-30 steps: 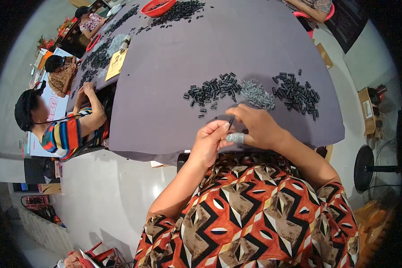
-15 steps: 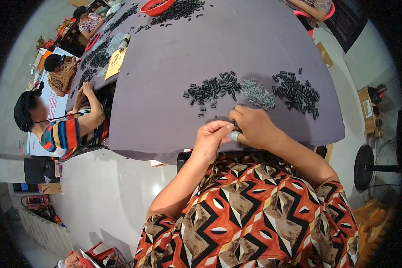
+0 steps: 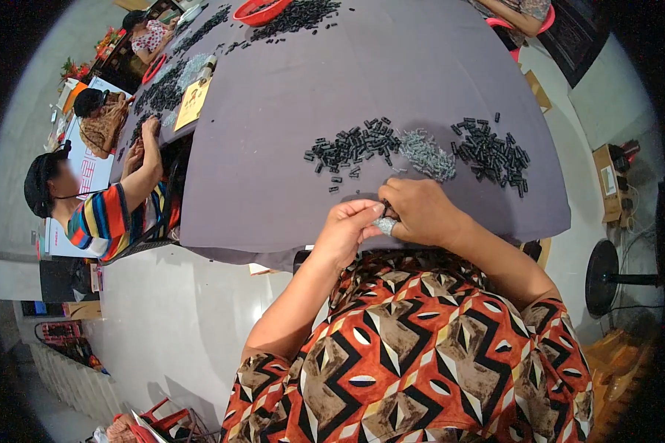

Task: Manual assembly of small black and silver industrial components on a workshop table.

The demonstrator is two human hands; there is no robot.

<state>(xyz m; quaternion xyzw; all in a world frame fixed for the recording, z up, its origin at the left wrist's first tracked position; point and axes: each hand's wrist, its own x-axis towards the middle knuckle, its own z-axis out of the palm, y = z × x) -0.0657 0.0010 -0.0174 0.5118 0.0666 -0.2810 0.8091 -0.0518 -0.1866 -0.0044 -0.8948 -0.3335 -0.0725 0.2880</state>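
Observation:
At the table's near edge my two hands meet, both with fingers pinched together. My left hand [image 3: 349, 225] and my right hand [image 3: 421, 212] close on a small black piece [image 3: 385, 207] between their fingertips; its exact shape is mostly hidden. A silvery wrap [image 3: 386, 224] covers a finger of my right hand. Just beyond the hands lies a heap of small translucent grey pieces [image 3: 426, 155]. It has a pile of short black tubular pieces [image 3: 356, 145] on its left and a second black pile [image 3: 490, 155] on its right.
A grey cloth covers the table [image 3: 295, 88]. Toward the far side stand a red basket [image 3: 261, 12] and a further black heap [image 3: 299, 21]. To the left, a co-worker in a striped top [image 3: 118, 214] sits by a yellow card [image 3: 193, 103]. A black fan [image 3: 603, 277] stands at right.
My hands stay nearly in place, with a slight shift of the fingers around the black piece. The striped-top co-worker's arm has reached farther forward toward a black heap.

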